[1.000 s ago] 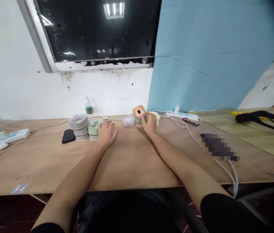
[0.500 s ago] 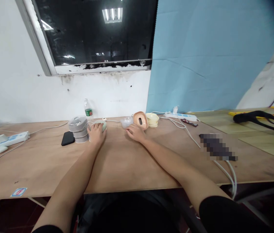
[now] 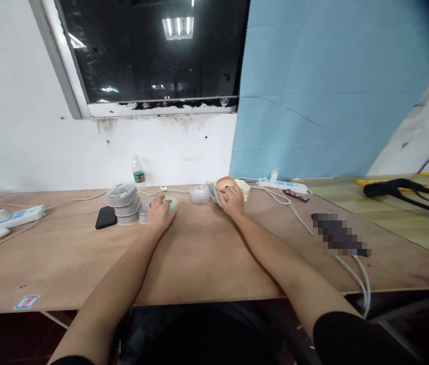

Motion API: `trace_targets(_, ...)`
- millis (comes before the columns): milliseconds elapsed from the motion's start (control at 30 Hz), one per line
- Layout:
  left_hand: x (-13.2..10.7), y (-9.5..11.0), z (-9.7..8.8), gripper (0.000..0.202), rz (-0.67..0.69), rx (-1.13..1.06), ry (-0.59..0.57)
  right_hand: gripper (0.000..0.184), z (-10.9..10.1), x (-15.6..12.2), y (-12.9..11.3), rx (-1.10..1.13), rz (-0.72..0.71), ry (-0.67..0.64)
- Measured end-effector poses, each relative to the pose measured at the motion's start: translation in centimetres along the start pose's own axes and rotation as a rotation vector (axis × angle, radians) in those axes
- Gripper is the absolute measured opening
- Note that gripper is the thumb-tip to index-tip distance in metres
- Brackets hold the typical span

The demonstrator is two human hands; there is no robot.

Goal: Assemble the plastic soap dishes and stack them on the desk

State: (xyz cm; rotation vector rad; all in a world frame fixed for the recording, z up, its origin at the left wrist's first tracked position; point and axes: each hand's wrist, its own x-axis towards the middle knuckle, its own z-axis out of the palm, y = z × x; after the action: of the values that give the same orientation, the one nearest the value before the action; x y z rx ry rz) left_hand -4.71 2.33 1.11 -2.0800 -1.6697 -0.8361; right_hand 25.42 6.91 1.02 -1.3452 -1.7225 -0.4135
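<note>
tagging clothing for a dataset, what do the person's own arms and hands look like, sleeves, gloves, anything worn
Both arms wear black sleeves: the left sleeve just enters the bottom edge, and the right sleeve shows more, with no marking visible. Below them the forearms are bare. The left hand and right hand are ungloved; no watch or bracelet shows.

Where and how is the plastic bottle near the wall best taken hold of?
The bottle is probably best gripped around its green label, from the front right: it stands upright and narrow, the wall rises behind it, and the grey stack sits in front, to its left.
</note>
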Motion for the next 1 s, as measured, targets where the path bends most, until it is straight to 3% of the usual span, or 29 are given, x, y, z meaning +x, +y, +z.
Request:
trace_targets(133,0.0,0.1,-0.1,0.039,-0.007,-0.025,-0.014,0.033,-0.7,-0.3,1.1,-0.044,0.187,0.118)
trace_targets(267,-0.1,0.2,-0.1,0.038,-0.019,-0.038,-0.012,0.053,-0.7,-1.2,1.6,0.02,0.399,0.171)
trace_targets(367,-0.1,0.2,0.1,0.04,-0.039,-0.037,-0.009,0.083,-0.4,-2.0,1.6,0.115,0.511,0.113)
trace_targets(467,-0.1,0.0,0.3,0.043,-0.055,-0.033,-0.011,0.114,0.0,-2.7,1.6,0.16,0.511,0.023)
trace_targets(567,-0.1,0.0,0.4,0.043,-0.056,-0.036,-0.017,0.131,0.5,-3.1,1.9,0.191,0.515,-0.047)
trace_targets(700,-0.1,0.1,0.4,0.043,-0.07,-0.043,-0.025,0.124,0.9,-2.8,2.5,0.232,0.535,-0.027)
trace_targets(1000,0.0,0.2,0.3,0.043,-0.068,-0.069,-0.039,0.103,1.6,-0.8,1.3,0.079,0.466,0.045)
